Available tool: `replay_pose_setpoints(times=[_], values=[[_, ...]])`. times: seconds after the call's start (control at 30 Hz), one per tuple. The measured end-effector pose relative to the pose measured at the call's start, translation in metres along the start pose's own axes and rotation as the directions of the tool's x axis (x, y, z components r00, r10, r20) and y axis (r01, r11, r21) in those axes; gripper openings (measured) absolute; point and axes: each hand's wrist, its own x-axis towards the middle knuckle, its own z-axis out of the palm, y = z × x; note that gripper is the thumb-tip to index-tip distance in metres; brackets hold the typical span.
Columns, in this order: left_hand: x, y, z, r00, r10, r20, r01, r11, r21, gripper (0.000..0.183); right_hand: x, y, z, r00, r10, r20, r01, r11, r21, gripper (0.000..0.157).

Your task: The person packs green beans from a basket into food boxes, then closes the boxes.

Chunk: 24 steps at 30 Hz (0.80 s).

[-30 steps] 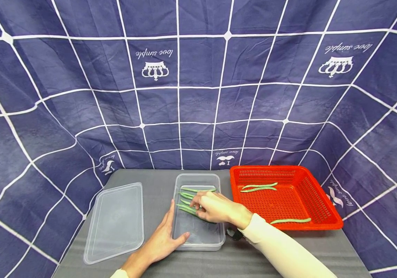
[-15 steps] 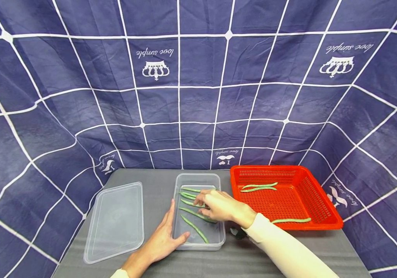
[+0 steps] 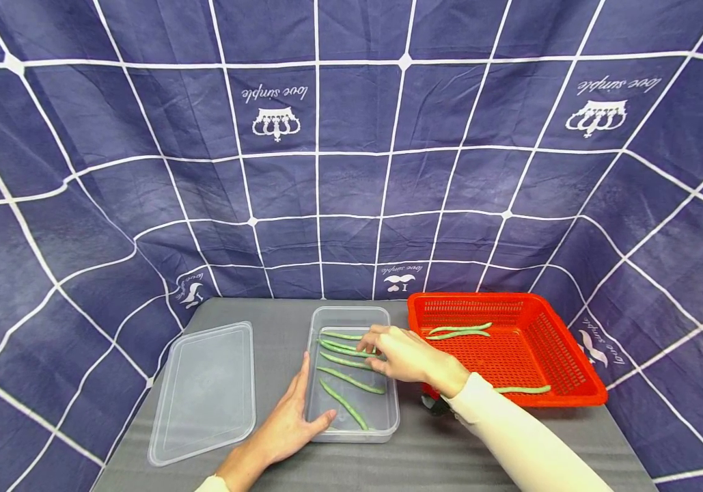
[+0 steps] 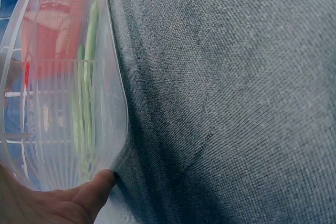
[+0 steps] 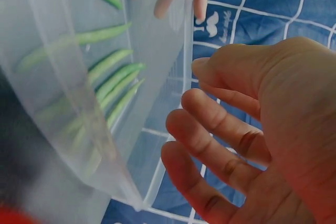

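The left hand [image 3: 292, 418] is resting its straight fingers along the left wall of the box [image 3: 351, 435], probably to steady it. The right hand [image 3: 405, 352] is hovering over the box's right side, fingers loosely bent, holding nothing. Beans [image 3: 343, 405] are lying inside crosswise, seemingly spread to sit flat. The lid [image 3: 206, 393] is lying left, leaving the box uncovered; the basket [image 3: 575, 348] is standing right, apparently for the right hand's reach, with more beans inside.

Blue cloth [image 3: 357, 184]: upside-down "love simple" [image 3: 274, 93] by white crowns [image 3: 275, 123]; "I" [image 3: 404, 289] below moustache [image 3: 400, 279].
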Motion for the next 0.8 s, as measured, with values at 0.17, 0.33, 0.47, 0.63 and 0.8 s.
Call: replay_pose_setpoints(times=[0.17, 0.33, 0.47, 0.63, 0.8], values=[[0.000, 0.000, 0.000, 1.000, 0.002, -0.009, -0.002, 1.000, 0.003, 0.129, -0.006, 0.011, -0.005, 1.000, 0.009, -0.024, -0.009, 1.000, 0.014, 0.027], [-0.001, 0.001, 0.001, 1.000, 0.018, -0.018, -0.018, 1.000, 0.004, 0.129, -0.012, 0.023, -0.012, 0.999, 0.018, -0.050, -0.017, 1.000, 0.007, 0.027], [-0.002, 0.000, 0.001, 0.999, 0.026, -0.025, -0.026, 1.000, 0.013, 0.129, -0.017, 0.033, -0.017, 0.997, 0.042, -0.070, -0.043, 0.999, -0.005, 0.027], [-0.002, 0.001, 0.001, 1.000, 0.010, -0.018, -0.010, 1.000, 0.000, 0.130, -0.024, 0.048, -0.022, 0.993, 0.060, -0.104, -0.061, 0.998, -0.010, 0.027], [-0.001, 0.000, 0.001, 1.000, 0.005, -0.013, -0.005, 1.000, -0.002, 0.130, -0.032, 0.062, -0.027, 0.987, 0.089, -0.134, -0.089, 0.996, 0.007, 0.029]])
